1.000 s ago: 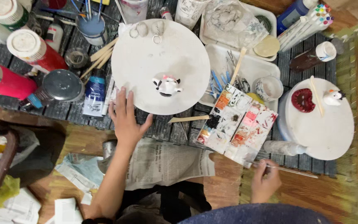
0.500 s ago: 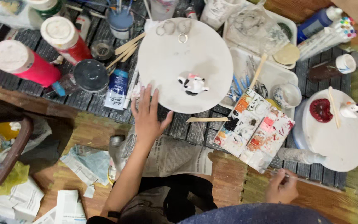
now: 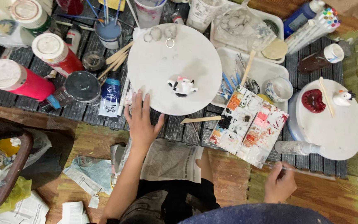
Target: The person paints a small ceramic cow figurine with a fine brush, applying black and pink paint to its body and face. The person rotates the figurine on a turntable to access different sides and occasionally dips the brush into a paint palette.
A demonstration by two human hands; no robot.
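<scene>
Currently the left hand [image 3: 139, 122] lies flat, fingers spread, on the near edge of the round white turntable [image 3: 162, 54], which sits on the slatted dark counter [image 3: 83, 110]. A small glossy black-and-white figurine [image 3: 182, 86] stands near the disc's centre. The right hand [image 3: 279, 184] grips a thin paintbrush [image 3: 307, 171] beside the paint-smeared rectangular palette [image 3: 249, 124]. Rotate the disc with light, even fingertip pressure so the figurine stays upright.

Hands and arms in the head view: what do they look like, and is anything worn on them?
Both arms are bare as far as they show: no sleeves, gloves or watch visible. The left hand shows its forearm too; the right hand shows only to the wrist. Rings are too small to tell.
</scene>
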